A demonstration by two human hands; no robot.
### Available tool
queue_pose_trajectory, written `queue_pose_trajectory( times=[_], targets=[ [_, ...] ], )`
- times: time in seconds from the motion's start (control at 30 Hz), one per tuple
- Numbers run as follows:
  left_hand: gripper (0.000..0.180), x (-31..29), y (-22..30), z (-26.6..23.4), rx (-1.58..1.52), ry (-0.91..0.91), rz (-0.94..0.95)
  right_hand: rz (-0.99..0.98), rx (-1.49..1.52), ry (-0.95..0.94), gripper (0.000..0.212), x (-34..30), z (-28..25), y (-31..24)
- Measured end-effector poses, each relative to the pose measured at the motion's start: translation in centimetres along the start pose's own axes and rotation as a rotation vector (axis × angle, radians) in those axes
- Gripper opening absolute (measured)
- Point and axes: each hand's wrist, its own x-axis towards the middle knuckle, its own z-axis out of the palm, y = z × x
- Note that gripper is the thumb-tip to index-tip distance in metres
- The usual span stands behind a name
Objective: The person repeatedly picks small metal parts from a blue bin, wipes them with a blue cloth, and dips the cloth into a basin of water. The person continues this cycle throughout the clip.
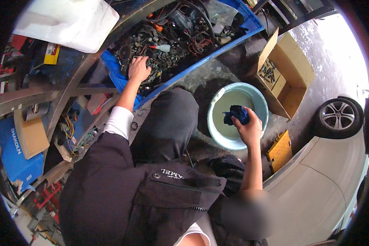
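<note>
My left hand rests on a heap of loose bolts and nuts, its fingers slightly apart; no held part shows, and the fingertips are partly hidden. The heap fills a long blue tray. My right hand is closed round a crumpled dark blue rag. It holds the rag over a light blue bucket with cloudy, pale liquid inside.
An open cardboard box with several bolts stands beyond the bucket. A yellow metal piece lies near a pale car. Metal shelving with boxes fills the left. My knee is between tray and bucket.
</note>
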Motion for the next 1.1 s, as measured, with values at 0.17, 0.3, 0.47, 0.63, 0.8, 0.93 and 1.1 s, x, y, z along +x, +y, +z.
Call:
queue_pose_trajectory(
  times=[0.17,0.3,0.47,0.63,0.8,0.93,1.1],
  targets=[
    [0.048,-0.2,1.1,0.7,0.000,-0.013,0.077,0.018,-0.018,-0.007,0.052,-0.1,-0.1,0.4],
    [0.042,-0.6,2.1,2.1,-0.205,-0.064,0.284,0.031,-0.035,-0.033,0.053,0.1,0.1,0.6],
    [0.037,0.3,4.1,1.9,-0.209,-0.152,0.279,0.020,-0.044,-0.043,0.053,0.0,0.2,0.6],
    [0.044,1.0,3.2,0.8,-0.035,-0.120,0.039,0.021,-0.040,-0.051,0.052,0.0,0.0,0.5],
    [0.058,1.4,3.2,1.6,0.047,-0.122,0.031,0.012,-0.060,-0.049,0.050,0.1,-0.2,0.0],
    [0.052,2.4,4.7,1.9,0.051,-0.170,-0.043,0.029,-0.058,-0.049,0.052,0.0,-0.1,0.2],
    [0.032,3.5,5.2,2.5,0.030,-0.078,-0.112,0.033,-0.075,-0.043,0.052,0.1,-0.1,0.3]
  ],
)
